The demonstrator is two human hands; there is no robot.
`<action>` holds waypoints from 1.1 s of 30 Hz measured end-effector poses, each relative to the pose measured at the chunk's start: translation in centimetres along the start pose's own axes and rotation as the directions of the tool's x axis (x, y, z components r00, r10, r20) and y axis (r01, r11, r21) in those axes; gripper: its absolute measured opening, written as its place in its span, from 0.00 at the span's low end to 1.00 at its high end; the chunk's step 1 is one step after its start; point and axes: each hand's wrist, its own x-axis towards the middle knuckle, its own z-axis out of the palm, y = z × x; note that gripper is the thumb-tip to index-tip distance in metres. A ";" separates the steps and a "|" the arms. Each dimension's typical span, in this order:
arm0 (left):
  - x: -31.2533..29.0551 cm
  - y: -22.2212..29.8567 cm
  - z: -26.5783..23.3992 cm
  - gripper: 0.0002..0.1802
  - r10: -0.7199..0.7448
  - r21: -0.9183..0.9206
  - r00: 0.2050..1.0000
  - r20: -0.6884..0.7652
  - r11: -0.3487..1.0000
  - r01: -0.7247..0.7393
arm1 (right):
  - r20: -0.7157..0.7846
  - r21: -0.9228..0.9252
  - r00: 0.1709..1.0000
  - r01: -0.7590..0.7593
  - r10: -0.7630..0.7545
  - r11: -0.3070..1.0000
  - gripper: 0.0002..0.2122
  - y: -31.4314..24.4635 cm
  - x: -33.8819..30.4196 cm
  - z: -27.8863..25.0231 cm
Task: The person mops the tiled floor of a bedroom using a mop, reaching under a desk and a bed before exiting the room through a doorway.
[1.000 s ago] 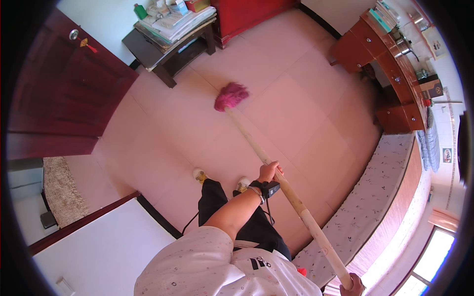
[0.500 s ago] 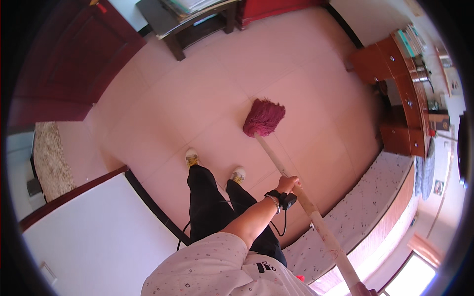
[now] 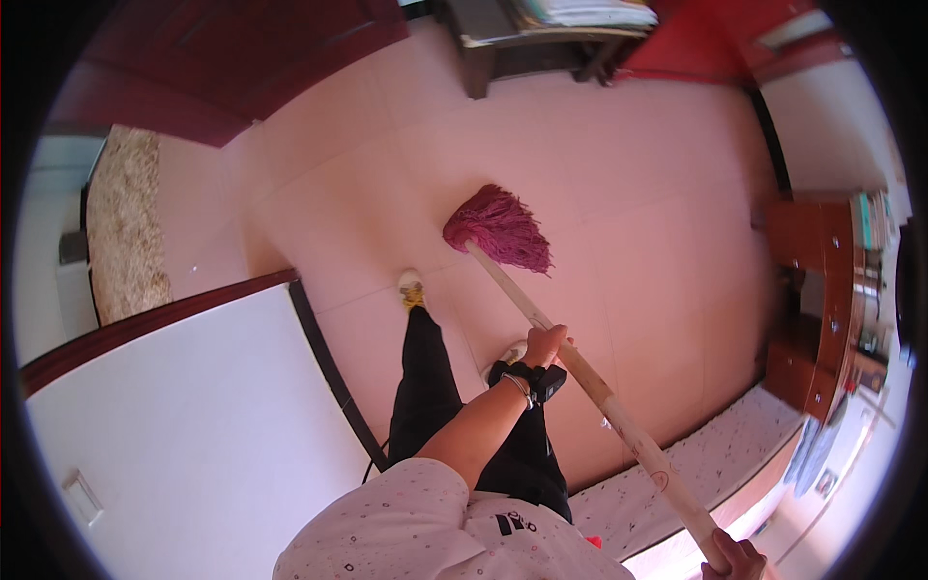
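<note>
A string mop with a dark red head rests on the pink tiled floor, its strands fanned out toward the right. From that head its long pale handle slants down to the lower right. Partway along the handle, my left hand is wrapped round it, a dark band with a small box and a bracelet at the wrist. My right hand grips the handle near its upper end, partly cut off by the picture's lower edge.
A white half-wall with a dark red top edge stands on the left. Behind it is a shaggy beige rug, and a dark red door is beyond. A dark table stands ahead; a brown desk and patterned bed are right.
The view has turned to the left. The mop head has swung round, its strands now spreading right and downward. More of my right hand shows, and both hands keep hold of the handle.
</note>
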 end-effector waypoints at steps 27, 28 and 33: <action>3.4 42.0 -37.5 0.07 0.285 -0.189 0.804 -0.522 0.880 -0.435 | 0.035 -0.146 0.638 0.764 -0.769 0.628 0.21 -37.0 28.9 3.8; 2.9 42.0 -37.3 0.07 0.289 -0.194 0.802 -0.523 0.876 -0.442 | 0.027 -0.159 0.675 0.731 -0.737 0.664 0.21 -36.1 29.6 4.4; -0.2 39.7 -31.6 0.05 0.219 -0.390 0.777 -0.590 0.765 -0.512 | 0.068 -0.286 0.790 0.601 -0.610 0.746 0.16 -28.4 31.8 7.8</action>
